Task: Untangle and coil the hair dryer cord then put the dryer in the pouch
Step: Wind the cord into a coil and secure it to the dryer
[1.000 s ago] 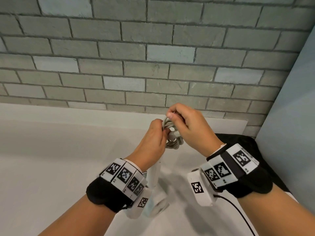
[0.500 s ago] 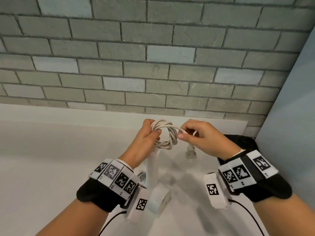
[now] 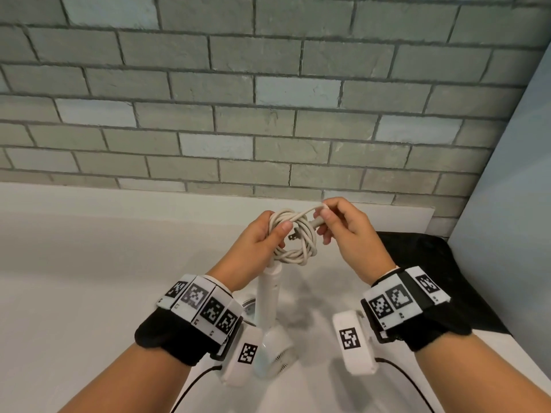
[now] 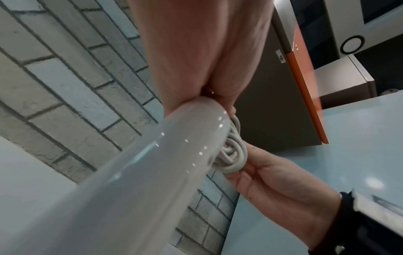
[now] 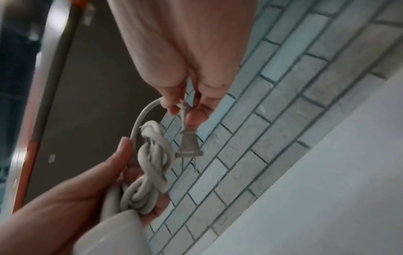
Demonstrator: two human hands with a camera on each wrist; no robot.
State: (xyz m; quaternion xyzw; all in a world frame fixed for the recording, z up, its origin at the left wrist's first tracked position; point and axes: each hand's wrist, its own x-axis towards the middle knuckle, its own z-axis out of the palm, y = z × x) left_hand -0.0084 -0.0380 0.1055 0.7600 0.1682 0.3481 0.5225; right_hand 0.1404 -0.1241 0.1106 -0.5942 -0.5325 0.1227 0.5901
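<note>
A white hair dryer (image 3: 269, 332) hangs head-down over the white counter, its handle (image 4: 152, 163) pointing up. My left hand (image 3: 262, 236) grips the top of the handle together with the coiled beige cord (image 3: 295, 236), thumb pressed on the loops (image 5: 150, 172). My right hand (image 3: 343, 231) pinches the cord's free end just behind the plug (image 5: 189, 145), whose prongs point into the middle of the coil (image 4: 231, 155). The black pouch (image 3: 441, 269) lies on the counter at the right, behind my right wrist.
A grey brick wall (image 3: 268, 99) rises behind the white counter (image 3: 89, 278). A pale blue panel (image 3: 512, 204) closes the right side. Thin black cables (image 3: 411, 383) trail from my wrist cameras.
The right hand pulled the free end out to the right, then brought the plug back up to the coil. The plug now points into the loops instead of dangling below.
</note>
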